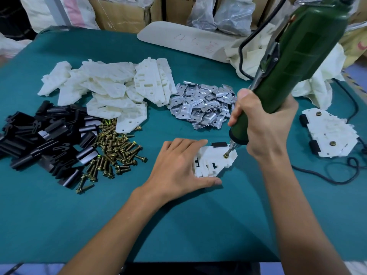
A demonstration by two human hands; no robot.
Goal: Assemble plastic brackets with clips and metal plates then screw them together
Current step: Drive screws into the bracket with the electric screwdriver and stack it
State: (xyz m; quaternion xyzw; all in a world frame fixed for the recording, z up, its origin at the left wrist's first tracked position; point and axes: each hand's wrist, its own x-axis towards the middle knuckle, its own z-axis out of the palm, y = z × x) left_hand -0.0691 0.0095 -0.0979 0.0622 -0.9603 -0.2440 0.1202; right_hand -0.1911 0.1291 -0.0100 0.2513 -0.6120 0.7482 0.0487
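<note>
- Left hand: fingers flat, pressing the white bracket onto the bench at its middle.
- Right hand: fingers wrapped around the green screwdriver, bit on the screw near the bracket's right edge.
- Green bench surface runs from the bracket to the near edge.

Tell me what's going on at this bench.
A person is screwing together a white plastic bracket on the green table. The right hand grips a green electric screwdriver, its bit set on a brass screw in the bracket. The left hand presses flat on the bracket to steady it. Piles of loose brackets, black clips, screws and metal plates lie behind, and finished assemblies sit on the right.
</note>
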